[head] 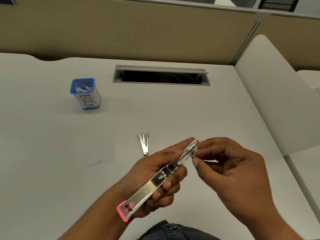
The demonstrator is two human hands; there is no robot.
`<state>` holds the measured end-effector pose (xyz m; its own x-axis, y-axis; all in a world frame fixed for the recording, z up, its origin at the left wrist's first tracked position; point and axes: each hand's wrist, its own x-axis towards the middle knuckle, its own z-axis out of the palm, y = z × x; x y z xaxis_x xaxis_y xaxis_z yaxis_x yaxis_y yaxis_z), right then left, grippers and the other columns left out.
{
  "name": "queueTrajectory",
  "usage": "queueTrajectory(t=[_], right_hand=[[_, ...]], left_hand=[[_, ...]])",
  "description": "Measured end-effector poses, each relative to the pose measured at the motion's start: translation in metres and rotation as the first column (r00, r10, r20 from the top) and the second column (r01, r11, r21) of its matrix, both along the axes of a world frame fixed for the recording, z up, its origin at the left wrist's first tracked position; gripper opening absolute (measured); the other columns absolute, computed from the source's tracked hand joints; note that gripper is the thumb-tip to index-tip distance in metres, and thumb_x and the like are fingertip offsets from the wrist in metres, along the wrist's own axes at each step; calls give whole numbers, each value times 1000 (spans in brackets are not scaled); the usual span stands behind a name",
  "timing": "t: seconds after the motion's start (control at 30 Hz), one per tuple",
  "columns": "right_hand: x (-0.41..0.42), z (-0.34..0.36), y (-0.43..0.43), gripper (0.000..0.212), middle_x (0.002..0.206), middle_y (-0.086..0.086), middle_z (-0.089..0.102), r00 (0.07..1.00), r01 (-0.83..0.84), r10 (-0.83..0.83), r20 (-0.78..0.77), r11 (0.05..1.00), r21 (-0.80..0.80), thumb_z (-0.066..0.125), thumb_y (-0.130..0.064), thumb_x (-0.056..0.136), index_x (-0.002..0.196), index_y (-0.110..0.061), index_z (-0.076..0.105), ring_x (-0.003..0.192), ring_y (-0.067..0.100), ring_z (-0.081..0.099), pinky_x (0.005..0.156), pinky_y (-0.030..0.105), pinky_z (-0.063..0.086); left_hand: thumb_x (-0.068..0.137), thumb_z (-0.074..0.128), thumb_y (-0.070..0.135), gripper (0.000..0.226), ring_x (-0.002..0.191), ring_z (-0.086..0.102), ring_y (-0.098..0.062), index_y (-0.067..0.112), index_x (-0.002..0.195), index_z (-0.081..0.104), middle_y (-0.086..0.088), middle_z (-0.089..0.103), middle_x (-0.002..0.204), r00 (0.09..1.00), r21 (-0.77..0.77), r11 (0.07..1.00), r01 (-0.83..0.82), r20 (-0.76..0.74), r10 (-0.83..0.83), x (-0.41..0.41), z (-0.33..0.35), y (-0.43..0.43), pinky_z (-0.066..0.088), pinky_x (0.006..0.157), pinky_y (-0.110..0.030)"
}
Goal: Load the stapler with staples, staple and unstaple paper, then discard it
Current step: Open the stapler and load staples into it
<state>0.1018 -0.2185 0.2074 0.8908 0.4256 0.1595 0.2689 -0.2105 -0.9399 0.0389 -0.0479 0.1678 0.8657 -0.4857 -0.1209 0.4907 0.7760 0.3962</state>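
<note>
Head view, looking down on a pale desk; the left hand has its fingers curled round the stapler from below, thumb lying along the top edge, and holds it clear above the desk; the stapler is swung open into one long line, bare shiny metal facing up, with a pink plastic end near the person's wrist and a pink tip at the far end; no brand can be read on it; the right hand is bent in towards that far tip, thumb and forefinger pinching a short silvery strip of staples right against the open metal channel, the other fingers loosely curled beneath; whether the strip already sits in the channel cannot be told; just beyond the left hand a metal staple remover lies flat on the desk, its prongs pointing away; to the left lie white sheets of paper, overlapping, hard to see against the surface; further back on the left stands a blue mesh cup with white scraps inside and a white label hand-lettered "BIN" in black, the letters running down its side; behind, a grey cable slot is open in the desk, before a tan partition
</note>
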Motion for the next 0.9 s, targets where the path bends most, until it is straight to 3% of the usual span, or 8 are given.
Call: queueTrajectory(t=[0.23,0.37,0.47,0.67,0.8,0.9], right_hand=[[-3,5,1,19,86,-11,76,994,32,-24,103,997,-71,83,-12,71,76,-29,77,80,13,73,63,16,57],[-6,5,2,15,92,-20,73,976,78,-45,215,986,-149,88,-26,69,74,-34,76,87,5,65,54,6,42],[-9,4,4,8,96,-22,72,970,74,-33,239,984,-163,81,-36,70,76,-32,77,90,3,65,56,4,41],[-10,1,3,10,94,-24,72,977,63,-25,211,983,-173,82,-30,70,75,-36,76,83,1,63,53,6,40],[-10,2,1,12,90,-25,72,969,54,13,245,963,-265,83,-30,72,80,-37,77,82,8,64,52,9,43],[-10,5,0,12,82,-30,69,953,49,56,299,941,-335,81,-32,72,82,-36,76,80,1,63,51,7,44]], left_hand=[[100,43,27,44,36,54,-5,27,145,44,-3,56,56,1000,21,1000,-9,7,9,-2,3,-1,38,33,-15],[102,40,26,43,37,54,-5,28,146,42,-3,55,57,1000,36,999,-17,25,16,-3,4,-3,38,34,-15],[103,40,25,43,36,53,-6,28,145,42,-4,54,57,999,41,999,-28,21,27,-4,4,-4,38,34,-16],[99,46,27,42,34,49,-5,30,141,49,-5,51,55,997,148,986,-72,19,70,-7,6,-5,33,34,-16],[98,47,26,41,32,49,-5,30,139,52,-5,51,53,996,178,980,-88,4,89,-7,7,-8,34,34,-15],[98,47,26,41,33,49,-6,30,138,53,-5,52,53,996,174,981,-85,-6,88,-8,8,-9,36,34,-15]])
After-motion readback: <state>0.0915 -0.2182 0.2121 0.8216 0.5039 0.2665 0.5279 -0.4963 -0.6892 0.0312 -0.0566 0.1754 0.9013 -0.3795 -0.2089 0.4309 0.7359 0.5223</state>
